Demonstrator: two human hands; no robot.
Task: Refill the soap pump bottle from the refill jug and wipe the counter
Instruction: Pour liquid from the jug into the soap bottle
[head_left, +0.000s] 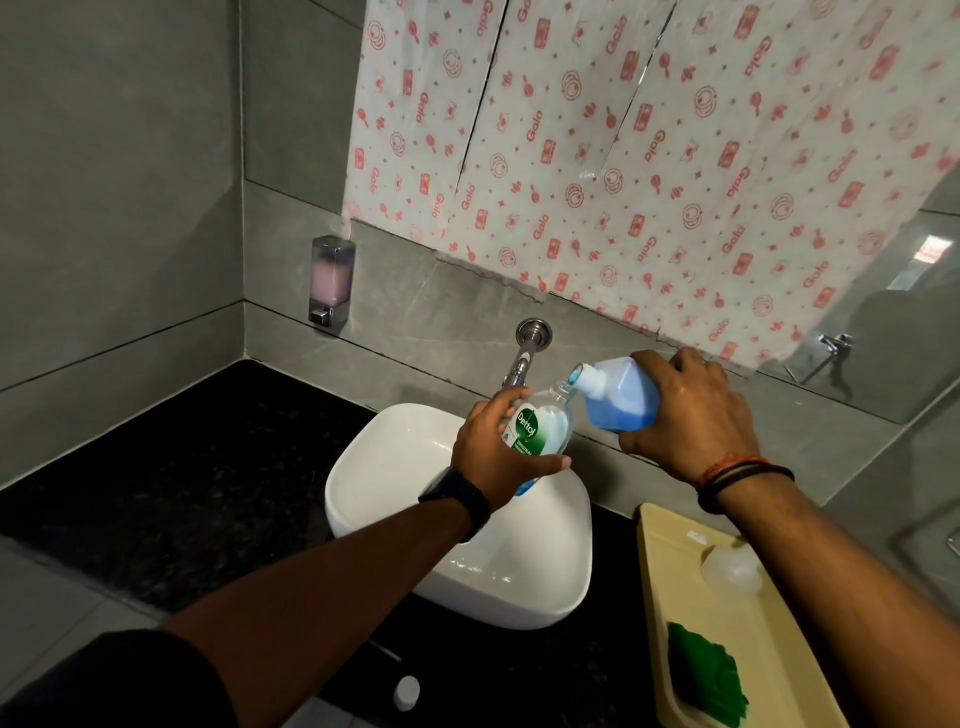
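Note:
My left hand (491, 457) grips a clear soap bottle (543, 423) with a green Dettol label, held tilted over the white basin (379, 467); its pump is off. My right hand (691, 415) holds the refill jug (621, 397) of blue liquid, tipped to the left with its white spout at the bottle's open neck. Blue liquid shows at the bottle's bottom. A green cloth (706, 680) lies on a beige tray (670, 561) at the right, beside a clear plastic piece (730, 569).
A steel tap (524, 358) juts from the wall just behind the bottle. The black counter (182, 493) stretches to the left. A small white cap (407, 692) lies on the counter's near edge. A wall soap dispenser (331, 283) hangs at the left. Patterned paper (623, 156) covers the mirror.

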